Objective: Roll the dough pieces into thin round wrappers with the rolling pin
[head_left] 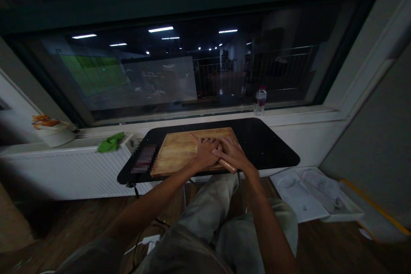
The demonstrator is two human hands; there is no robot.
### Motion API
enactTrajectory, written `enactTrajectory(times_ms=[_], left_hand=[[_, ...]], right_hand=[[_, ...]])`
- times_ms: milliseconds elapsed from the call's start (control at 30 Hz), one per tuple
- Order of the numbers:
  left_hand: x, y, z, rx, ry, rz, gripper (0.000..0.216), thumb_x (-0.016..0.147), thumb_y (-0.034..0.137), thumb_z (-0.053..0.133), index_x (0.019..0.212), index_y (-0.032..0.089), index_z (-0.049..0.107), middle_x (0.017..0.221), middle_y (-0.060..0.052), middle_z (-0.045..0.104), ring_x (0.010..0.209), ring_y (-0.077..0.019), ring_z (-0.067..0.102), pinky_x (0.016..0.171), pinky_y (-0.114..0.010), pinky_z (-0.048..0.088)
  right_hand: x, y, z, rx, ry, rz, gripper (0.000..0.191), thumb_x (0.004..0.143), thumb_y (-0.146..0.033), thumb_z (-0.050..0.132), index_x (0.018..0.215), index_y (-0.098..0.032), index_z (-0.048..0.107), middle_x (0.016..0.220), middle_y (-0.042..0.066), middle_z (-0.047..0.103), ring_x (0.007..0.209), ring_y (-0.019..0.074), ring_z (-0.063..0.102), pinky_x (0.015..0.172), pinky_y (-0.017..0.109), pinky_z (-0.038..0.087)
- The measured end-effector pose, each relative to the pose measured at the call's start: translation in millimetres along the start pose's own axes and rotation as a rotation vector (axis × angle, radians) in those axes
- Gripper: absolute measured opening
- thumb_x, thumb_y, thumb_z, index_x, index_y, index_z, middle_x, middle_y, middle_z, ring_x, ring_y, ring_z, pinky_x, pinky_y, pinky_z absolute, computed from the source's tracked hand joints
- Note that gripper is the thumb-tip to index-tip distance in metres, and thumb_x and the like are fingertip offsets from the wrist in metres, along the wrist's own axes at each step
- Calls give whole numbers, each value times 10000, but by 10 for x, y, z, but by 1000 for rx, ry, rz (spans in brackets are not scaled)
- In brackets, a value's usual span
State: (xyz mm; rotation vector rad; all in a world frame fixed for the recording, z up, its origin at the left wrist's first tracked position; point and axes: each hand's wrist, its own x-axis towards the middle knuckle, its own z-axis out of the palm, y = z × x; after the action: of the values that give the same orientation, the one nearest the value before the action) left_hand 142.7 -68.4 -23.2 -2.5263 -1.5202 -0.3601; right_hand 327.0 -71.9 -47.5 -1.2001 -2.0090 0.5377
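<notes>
Head view: a tan wooden board (176,150) tops a black round-cornered table (271,147) by a dark-framed window (224,68); left hand (207,153) and right hand (231,150) overlie a brown rod (227,165), closure unclear.

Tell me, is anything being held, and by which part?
The left hand and right hand cover the middle of a brown rod, both ends showing; whether they grip it cannot be told.

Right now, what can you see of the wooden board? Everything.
The wooden board looks roughly rectangular and yellowish-brown, with visible grain and a darker near edge. It lies flat on the black table. A brown rod slants over its right part, beneath the left hand and right hand, which hide some of the board; whether they touch it is unclear.
</notes>
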Motion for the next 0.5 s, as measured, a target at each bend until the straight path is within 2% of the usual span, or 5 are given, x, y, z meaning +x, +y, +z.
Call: enactTrajectory(times_ms=[133,267,333,433,500], left_hand=[[54,-17,38,26,-39,-33,444,1185,374,380,1366,158,723,1353,-185,769,1275,-369,683,1111,-564,475],[81,-293,91,-30,-38,109,410,1184,344,409,1437,195,694,1516,-149,712,1407,-326,637,1198,-491,465],[79,-539,102,-104,-14,93,439,1186,317,385,1496,199,673,1615,-129,658,1484,-291,598,1252,-446,445],[35,-938,94,-162,-7,9,449,1177,305,381,1448,170,713,1512,-146,723,1410,-289,651,1251,-448,468],[-38,-1136,93,-157,21,3,402,1149,265,422,1333,174,767,1416,-155,759,1347,-289,677,1244,-458,487]], right_hand=[[-39,-22,-68,113,-74,7,950,867,-639,897,1687,-291,567,1723,103,572,1635,356,461,1397,559,267],[-39,-15,-73,182,-81,87,963,783,-545,972,1642,-277,628,1682,112,615,1606,376,493,1379,570,300],[-16,-4,-72,205,-89,76,848,772,-515,975,1545,-282,720,1615,102,675,1557,372,547,1356,558,344],[30,24,-103,255,-169,6,504,842,-523,902,1262,-248,868,1419,95,792,1385,355,681,1273,505,459],[56,44,-146,271,-249,-72,380,932,-543,806,1140,-237,892,1297,80,835,1248,335,744,1190,469,530]])
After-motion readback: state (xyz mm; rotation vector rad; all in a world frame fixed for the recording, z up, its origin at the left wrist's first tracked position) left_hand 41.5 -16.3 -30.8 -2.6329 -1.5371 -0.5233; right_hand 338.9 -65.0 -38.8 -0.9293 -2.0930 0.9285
